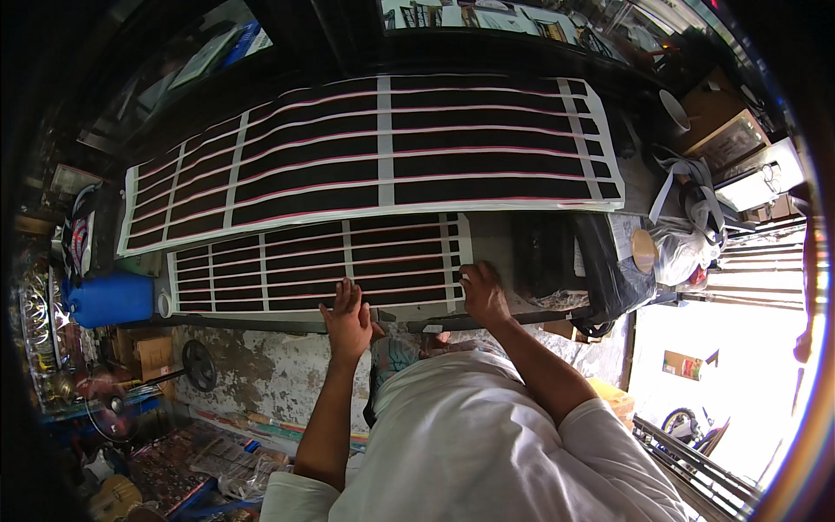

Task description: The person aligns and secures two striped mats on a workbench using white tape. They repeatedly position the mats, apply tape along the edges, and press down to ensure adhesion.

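Observation:
A long sheet (304,252) printed with black blocks, white gaps and thin red lines lies along the front of the worktable. My left hand (348,324) rests on its front edge, fingers stretched out. At the sheet's right end, my right hand (484,293) has its fingers bent and pinched at the corner. Beyond it lies a larger stack of sheets (385,139) with the same black blocks and red lines; its front edge overlaps the back of the nearer sheet.
A blue plastic container (111,299) and a small white cup (164,304) stand at the left end. On the right are a black bag (609,270), a clear plastic bag (683,257) and a roll of brown tape (644,250). A fan (115,404) is low on the left.

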The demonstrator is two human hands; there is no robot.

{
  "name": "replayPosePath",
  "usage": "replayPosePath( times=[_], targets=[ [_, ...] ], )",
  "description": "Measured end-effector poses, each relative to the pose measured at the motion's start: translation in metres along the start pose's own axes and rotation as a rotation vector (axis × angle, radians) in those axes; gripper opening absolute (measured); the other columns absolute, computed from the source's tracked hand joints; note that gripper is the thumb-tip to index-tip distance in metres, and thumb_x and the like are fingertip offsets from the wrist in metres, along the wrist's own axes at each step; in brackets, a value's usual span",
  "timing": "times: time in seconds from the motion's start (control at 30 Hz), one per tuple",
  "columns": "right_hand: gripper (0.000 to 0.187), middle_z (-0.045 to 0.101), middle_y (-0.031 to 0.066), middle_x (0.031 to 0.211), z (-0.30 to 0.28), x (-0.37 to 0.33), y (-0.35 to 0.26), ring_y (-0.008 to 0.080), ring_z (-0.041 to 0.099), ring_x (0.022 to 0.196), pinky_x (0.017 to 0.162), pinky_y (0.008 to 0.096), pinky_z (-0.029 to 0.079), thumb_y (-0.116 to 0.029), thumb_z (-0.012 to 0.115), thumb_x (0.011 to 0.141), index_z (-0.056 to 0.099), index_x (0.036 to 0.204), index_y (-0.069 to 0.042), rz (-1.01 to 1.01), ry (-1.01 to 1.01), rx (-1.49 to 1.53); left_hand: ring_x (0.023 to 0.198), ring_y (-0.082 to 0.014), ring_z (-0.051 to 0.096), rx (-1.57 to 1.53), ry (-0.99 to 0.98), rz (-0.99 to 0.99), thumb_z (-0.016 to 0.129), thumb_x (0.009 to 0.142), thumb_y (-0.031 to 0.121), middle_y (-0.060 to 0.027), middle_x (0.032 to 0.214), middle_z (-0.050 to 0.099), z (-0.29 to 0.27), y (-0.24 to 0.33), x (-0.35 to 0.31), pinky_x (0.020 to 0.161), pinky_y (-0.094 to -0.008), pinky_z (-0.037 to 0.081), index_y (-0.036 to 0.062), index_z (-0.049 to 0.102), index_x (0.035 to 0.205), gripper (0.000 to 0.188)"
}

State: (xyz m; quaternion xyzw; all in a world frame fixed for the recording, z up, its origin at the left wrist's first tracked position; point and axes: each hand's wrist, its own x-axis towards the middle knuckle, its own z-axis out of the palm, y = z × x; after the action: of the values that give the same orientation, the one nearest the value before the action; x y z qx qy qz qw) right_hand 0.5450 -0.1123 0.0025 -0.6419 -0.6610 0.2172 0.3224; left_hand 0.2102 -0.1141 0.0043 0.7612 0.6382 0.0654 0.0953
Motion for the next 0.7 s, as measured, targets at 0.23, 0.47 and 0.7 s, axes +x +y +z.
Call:
replayPosePath(
  times=[0.23, 0.47, 0.7],
  targets=[
    [0.028, 0.059, 0.0196, 0.106, 0.0, 0.002, 0.002, 0.0465, 0.061, 0.1, 0.085, 0.0547, 0.051, 0.001, 0.068, 0.092, 0.069, 0.118, -0.011, -0.047, 0.022, 0.039, 0.107, -0.04, 0.064, -0.402, 0.199, 0.215, 0.071, 0.092, 0.001, -0.0168, 0.118, 0.068, 0.001, 0.073, 0.034, 0.093, -0.0499, 0.054, 0.0046, 0.071, 0.126, 0.034],
    [0.031, 0.059, 0.0186, 0.103, -0.002, 0.006, 0.006, 0.0444, 0.061, 0.097, 0.084, 0.0529, 0.052, 0.004, 0.066, 0.091, 0.072, 0.116, -0.012, -0.049, 0.0, 0.07, 0.099, -0.0399, 0.065, -0.568, 0.186, 0.295, 0.074, 0.087, -0.004, -0.0162, 0.104, 0.068, 0.029, 0.129, 0.072, 0.086, -0.0499, 0.054, 0.0064, 0.076, 0.114, 0.029],
    [0.031, 0.058, 0.0163, 0.097, 0.0, 0.007, 0.006, 0.042, 0.062, 0.091, 0.079, 0.0528, 0.052, 0.005, 0.068, 0.087, 0.073, 0.112, -0.011, -0.066, 0.024, 0.1, 0.093, -0.0349, 0.065, -0.605, 0.193, 0.253, 0.077, 0.083, -0.004, -0.0125, 0.095, 0.067, 0.04, 0.13, 0.073, 0.082, -0.0469, 0.054, 0.0061, 0.08, 0.1, 0.02]
  ],
)
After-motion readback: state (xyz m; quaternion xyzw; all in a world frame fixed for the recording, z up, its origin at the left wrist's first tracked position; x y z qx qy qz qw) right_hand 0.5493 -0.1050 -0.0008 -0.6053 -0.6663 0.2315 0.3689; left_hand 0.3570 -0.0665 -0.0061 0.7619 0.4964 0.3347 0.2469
